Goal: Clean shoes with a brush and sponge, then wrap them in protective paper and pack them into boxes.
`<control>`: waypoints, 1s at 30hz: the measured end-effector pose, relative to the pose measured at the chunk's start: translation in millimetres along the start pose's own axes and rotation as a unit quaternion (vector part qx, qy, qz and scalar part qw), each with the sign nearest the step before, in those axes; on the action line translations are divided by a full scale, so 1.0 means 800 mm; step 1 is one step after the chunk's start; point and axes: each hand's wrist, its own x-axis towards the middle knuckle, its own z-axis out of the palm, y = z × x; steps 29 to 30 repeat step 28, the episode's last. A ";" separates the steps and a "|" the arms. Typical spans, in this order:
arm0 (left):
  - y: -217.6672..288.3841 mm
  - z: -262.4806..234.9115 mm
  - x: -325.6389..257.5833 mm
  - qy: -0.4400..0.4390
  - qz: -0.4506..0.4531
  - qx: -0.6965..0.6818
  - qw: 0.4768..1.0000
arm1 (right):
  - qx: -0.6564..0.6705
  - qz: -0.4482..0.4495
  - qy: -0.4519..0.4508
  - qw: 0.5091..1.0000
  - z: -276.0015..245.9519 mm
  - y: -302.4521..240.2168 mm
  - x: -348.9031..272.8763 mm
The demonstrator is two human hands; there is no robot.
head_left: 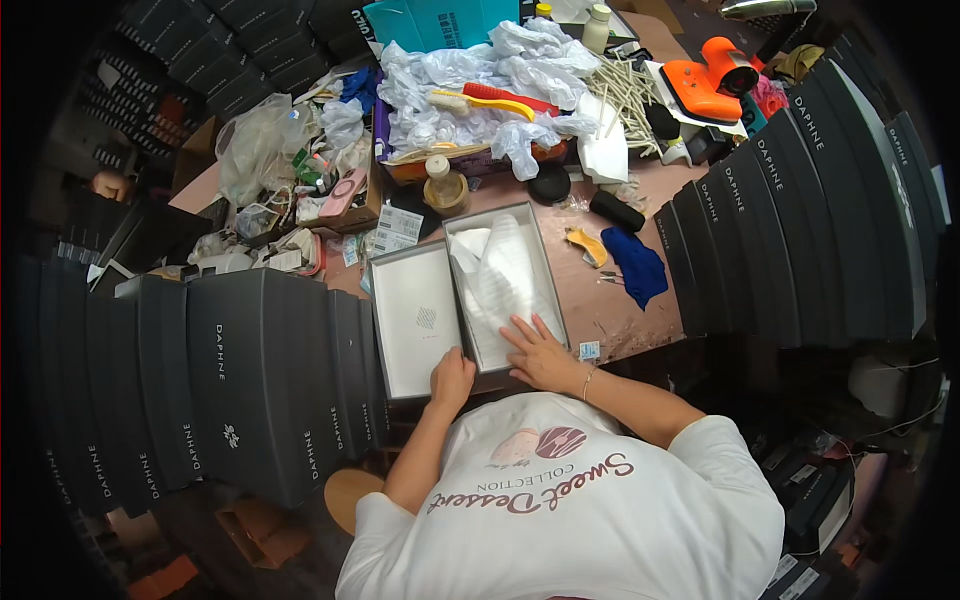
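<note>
An open shoe box [548, 268] lies in front of me, grey at the rim and white inside. White foam wrap [505, 270] fills much of it, with white paper beside it; what the wrap covers is hidden. Directly to the box's left is its lid [405, 345], inside facing up, with a small printed patch. My left hand [453, 377] is closed around the lid's near right corner, close to the box wall. Fingers spread, my right hand [545, 357] rests on the near end of the wrap and the box's near right edge.
Dark shoe boxes stand in rows at left [255, 380] and right [800, 220]. Behind lie a crumpled plastic heap [440, 75] with brushes, a jar [445, 190], and an orange device [700, 90]. A blue cloth [635, 265] and yellow piece [587, 245] lie right of the box.
</note>
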 end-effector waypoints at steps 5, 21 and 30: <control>0.074 -0.159 -0.089 0.098 -0.055 -0.366 0.924 | 0.250 0.029 0.100 0.962 0.027 0.011 -0.017; 0.167 -0.023 0.016 0.048 0.203 -0.042 0.977 | 0.627 0.314 0.290 0.651 -0.028 0.139 -0.086; 0.037 0.018 0.002 0.028 -0.148 -0.382 0.912 | 0.369 0.321 0.131 0.862 -0.014 0.116 0.031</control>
